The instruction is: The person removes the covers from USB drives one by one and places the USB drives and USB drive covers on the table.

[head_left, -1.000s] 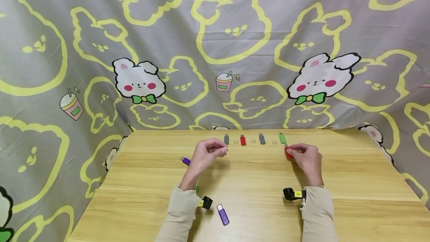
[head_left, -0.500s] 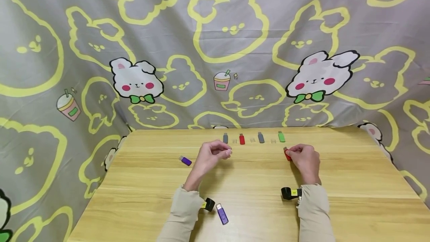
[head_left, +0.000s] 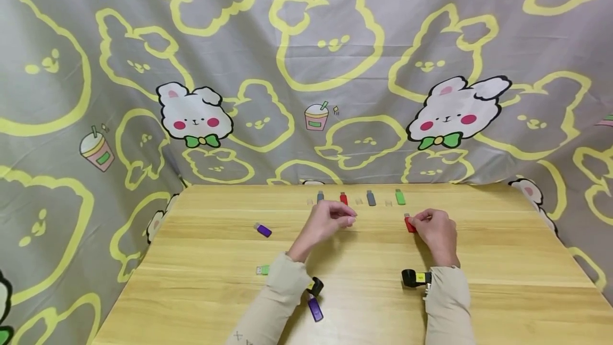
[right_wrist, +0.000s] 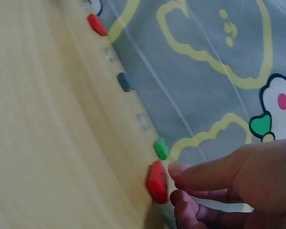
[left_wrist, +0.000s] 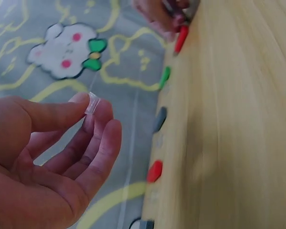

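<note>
The left hand (head_left: pixel 329 219) is pinching a tiny clear piece (left_wrist: pixel 92 103) over the wooden table (head_left: pixel 369 276), and I'm watching the right hand (head_left: pixel 435 229) gripping a red USB stick (head_left: pixel 409 223) just in front of a green stick (head_left: pixel 400 197) near the back.
</note>
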A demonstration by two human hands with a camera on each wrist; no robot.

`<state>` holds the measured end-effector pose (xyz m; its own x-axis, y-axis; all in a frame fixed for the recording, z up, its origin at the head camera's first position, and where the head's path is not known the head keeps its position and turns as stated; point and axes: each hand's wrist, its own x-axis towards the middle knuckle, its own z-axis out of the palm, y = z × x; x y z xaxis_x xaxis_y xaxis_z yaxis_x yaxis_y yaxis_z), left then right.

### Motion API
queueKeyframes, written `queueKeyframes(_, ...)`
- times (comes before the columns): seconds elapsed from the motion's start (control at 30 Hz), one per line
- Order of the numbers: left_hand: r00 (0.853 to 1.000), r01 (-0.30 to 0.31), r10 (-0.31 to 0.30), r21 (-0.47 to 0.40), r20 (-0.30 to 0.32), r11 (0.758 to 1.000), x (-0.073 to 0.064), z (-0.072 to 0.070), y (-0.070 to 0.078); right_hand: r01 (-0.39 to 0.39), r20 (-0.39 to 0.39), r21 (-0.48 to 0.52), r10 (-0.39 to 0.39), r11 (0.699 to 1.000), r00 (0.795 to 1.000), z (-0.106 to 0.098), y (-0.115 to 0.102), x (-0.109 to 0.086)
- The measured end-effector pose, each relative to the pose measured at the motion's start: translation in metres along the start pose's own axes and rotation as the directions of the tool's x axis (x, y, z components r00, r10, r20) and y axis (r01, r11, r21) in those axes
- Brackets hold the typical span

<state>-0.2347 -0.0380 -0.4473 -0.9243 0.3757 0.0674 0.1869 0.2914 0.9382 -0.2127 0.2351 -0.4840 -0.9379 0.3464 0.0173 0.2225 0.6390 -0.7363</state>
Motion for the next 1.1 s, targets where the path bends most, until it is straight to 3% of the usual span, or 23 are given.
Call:
queueKeyframes(0.3, 0.997, 0.051, -0.059, 0.135, 0.057, 0.99, 0.042, 0.05, 0.002, 0.039, 0.007, 0.076, -0.04, 0.996, 0.999, -0.022, -0.001, -0.001)
queueKeyframes(0.5, 0.997, 0.052, -0.067, 0.298, 0.041, 0.953, 0.062, 0.077, -0.004, 0.056, 0.012, 0.091, -0.058, 0.994, 0.998, -0.027, 0.0, 0.0)
queueKeyframes(0.6, 0.998, 0.042, -0.055, 0.36, 0.025, 0.932, 0.067, 0.085, -0.01, 0.063, 0.001, 0.09, -0.063, 0.994, 0.998, -0.029, 0.001, 0.0)
queueKeyframes(0.73, 0.999, 0.049, -0.054, 0.386, 0.003, 0.921, 0.071, 0.092, -0.014, 0.057, 0.003, 0.098, -0.057, 0.994, 0.998, -0.032, 0.001, 0.002)
queueKeyframes(1.1, 0.999, 0.011, -0.029, 0.465, 0.032, 0.885, 0.08, 0.11, -0.004, 0.017, 0.025, 0.122, -0.02, 0.992, 0.999, -0.04, 0.005, 0.003)
